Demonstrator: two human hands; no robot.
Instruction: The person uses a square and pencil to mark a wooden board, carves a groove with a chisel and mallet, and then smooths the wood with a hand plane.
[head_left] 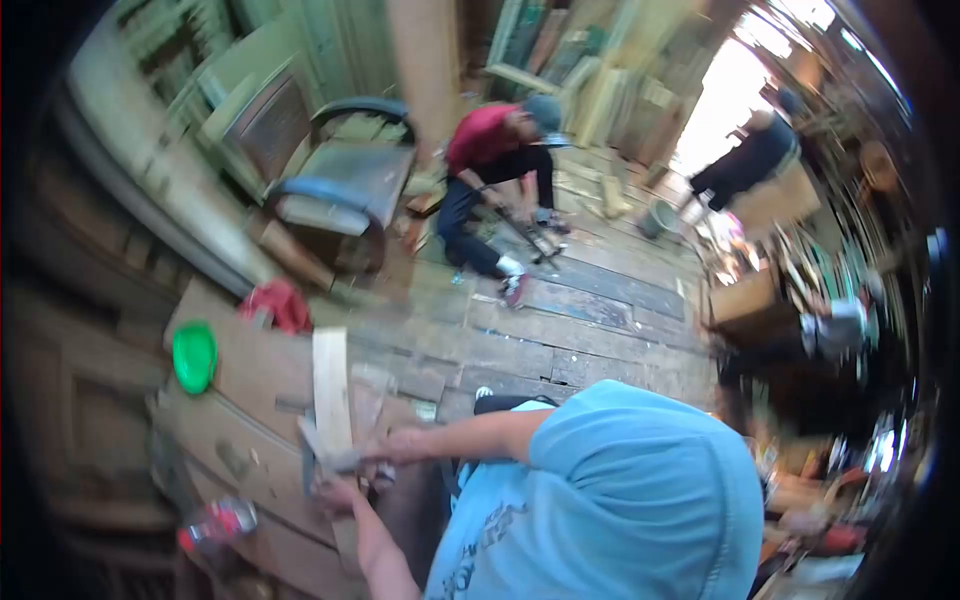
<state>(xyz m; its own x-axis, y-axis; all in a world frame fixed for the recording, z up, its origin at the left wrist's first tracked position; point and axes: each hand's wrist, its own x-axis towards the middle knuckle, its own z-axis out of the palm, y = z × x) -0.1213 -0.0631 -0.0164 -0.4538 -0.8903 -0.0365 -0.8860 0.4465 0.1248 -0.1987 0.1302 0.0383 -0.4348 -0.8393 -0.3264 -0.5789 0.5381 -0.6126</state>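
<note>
A pale wooden board (331, 375) lies along the bench at my left, its near end by my hands. My right hand (400, 446) is closed at that end, around something blurred. Just below it, my left hand (338, 495) has its fingers curled in, close to a small greyish piece (346, 460) between the two hands. A short light wood strip (314, 438) slants beside the board. Blur and the fingers hide what each hand grips.
On the brown wooden bench (255, 405) are a green bowl-like item (194, 357), a red cloth (277, 305) and a clear bottle with red parts (218, 524). A person in a red shirt (485, 140) sits on the plank floor near an armchair (350, 175). Other people work at right.
</note>
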